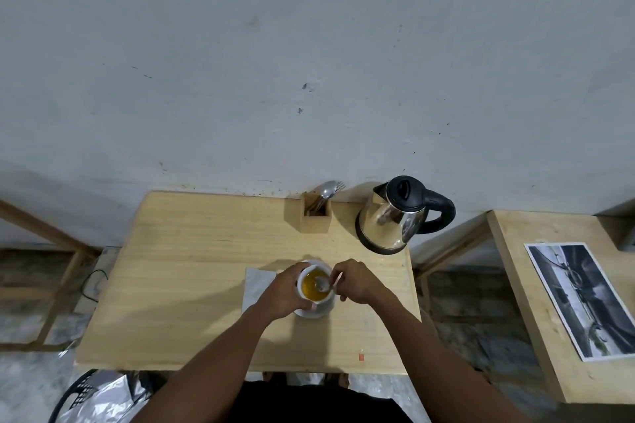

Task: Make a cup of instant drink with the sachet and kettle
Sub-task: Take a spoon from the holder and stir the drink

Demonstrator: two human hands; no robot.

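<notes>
The table [192, 285] is made of pale matt wood. The kettle [391, 220] is of glossy polished metal with black plastic parts. The cup [324, 307] looks like smooth white ceramic. The spoon [324, 283] is shiny metal.

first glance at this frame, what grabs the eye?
Both hands at the white cup of amber drink, centre of the wooden table: left hand grips the cup, right hand holds a spoon in the liquid. Next, the shiny steel kettle at the table's far right corner.
</notes>
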